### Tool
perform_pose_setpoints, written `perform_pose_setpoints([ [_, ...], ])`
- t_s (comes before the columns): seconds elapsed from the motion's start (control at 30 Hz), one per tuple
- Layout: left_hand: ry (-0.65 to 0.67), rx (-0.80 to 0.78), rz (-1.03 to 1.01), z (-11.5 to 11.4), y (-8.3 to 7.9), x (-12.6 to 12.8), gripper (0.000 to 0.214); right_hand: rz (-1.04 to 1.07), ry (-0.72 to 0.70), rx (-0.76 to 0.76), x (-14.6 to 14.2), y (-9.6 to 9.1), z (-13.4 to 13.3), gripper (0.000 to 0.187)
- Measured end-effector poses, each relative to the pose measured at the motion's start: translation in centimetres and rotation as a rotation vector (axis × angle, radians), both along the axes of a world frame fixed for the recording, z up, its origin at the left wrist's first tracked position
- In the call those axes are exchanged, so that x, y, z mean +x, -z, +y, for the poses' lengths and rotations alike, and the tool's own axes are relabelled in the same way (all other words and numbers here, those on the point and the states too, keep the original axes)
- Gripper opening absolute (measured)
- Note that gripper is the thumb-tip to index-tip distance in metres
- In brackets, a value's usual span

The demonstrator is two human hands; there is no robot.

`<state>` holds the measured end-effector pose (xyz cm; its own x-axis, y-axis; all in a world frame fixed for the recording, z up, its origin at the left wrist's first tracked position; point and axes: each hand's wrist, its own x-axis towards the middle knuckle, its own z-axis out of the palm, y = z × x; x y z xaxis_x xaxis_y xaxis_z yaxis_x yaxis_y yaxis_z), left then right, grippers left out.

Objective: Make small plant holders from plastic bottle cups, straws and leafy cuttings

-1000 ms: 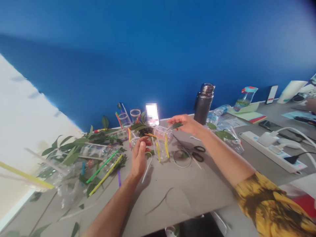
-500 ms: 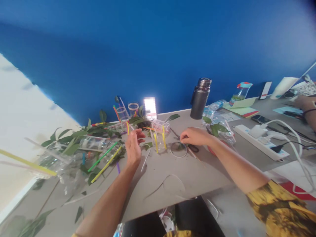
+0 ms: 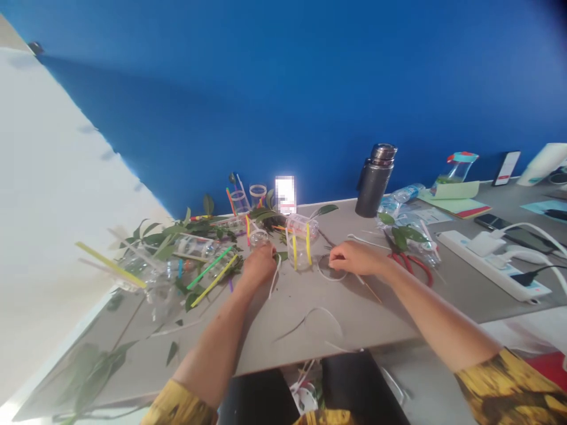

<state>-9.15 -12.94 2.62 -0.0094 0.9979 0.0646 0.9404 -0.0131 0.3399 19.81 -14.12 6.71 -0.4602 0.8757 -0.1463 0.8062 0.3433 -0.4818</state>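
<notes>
My left hand (image 3: 259,265) is closed, its fingers curled down beside a white plastic strip (image 3: 276,280) and just in front of a small clear plastic cup (image 3: 257,238); what its fingertips grip is hidden. My right hand (image 3: 361,258) is closed in a pinch over a thin pale loop (image 3: 331,277) lying on the table, and I cannot make out what is in the pinch. Between the hands stands a clear plastic piece with yellow straw strips (image 3: 302,254). Red-handled scissors (image 3: 410,267) lie to the right of my right hand.
Cut bottles, leaves and straws, including a green straw (image 3: 210,267), crowd the table's left. A dark thermos (image 3: 375,183) and a lit phone (image 3: 286,193) stand at the back. A white power strip (image 3: 491,265) with cables lies right. A curled pale strip (image 3: 316,310) lies in front.
My left hand has gone from half open to closed and lowered beside the white strip. The right hand stays near the loop. The whole view has shifted, so things sit further right.
</notes>
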Motion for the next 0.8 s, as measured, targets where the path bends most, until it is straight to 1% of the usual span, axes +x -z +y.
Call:
perform_pose_setpoints([
  [0.13,-0.017,-0.004,0.002,-0.1,0.4,-0.4,0.027,0.102,-0.023,0.009,-0.3,1.6,0.2,0.021],
  [0.27,-0.008,0.028,-0.046,0.0,-0.2,-1.2,0.028,0.172,-0.029,0.091,-0.7,3.2,0.5,0.024],
  [0.33,-0.009,0.071,-0.115,0.3,-0.7,-1.4,0.032,0.186,-0.029,0.142,-0.9,3.9,0.5,0.024],
  [0.4,-0.033,0.145,-0.338,0.5,-1.1,-1.4,0.028,0.206,-0.037,0.163,-1.0,4.4,0.4,0.025],
  [0.47,-0.069,0.215,-0.612,0.7,-1.4,-1.4,0.018,0.236,-0.043,0.171,-1.2,4.6,0.2,0.025],
  [0.5,-0.084,0.238,-0.718,0.8,-1.5,-1.4,0.014,0.255,-0.041,0.174,-1.2,4.6,0.1,0.024],
  [0.53,-0.094,0.251,-0.779,0.8,-1.6,-1.4,0.013,0.284,-0.036,0.172,-1.3,4.5,-0.1,0.024],
  [0.6,-0.108,0.265,-0.833,0.9,-2.0,-1.5,0.016,0.398,-0.017,0.141,-1.3,3.9,-0.5,0.023],
  [0.67,-0.1,0.294,-0.99,0.7,-2.7,-1.6,0.016,0.569,0.002,0.066,-1.5,2.8,-1.0,0.024],
  [0.73,-0.03,0.336,-1.233,0.2,-3.7,-1.6,0.011,0.736,0.013,-0.009,-1.8,1.0,-1.5,0.026],
  [0.8,0.109,0.352,-1.43,-0.7,-4.9,-1.3,0.013,0.851,0.025,-0.026,-2.7,-1.5,-1.8,0.028],
])
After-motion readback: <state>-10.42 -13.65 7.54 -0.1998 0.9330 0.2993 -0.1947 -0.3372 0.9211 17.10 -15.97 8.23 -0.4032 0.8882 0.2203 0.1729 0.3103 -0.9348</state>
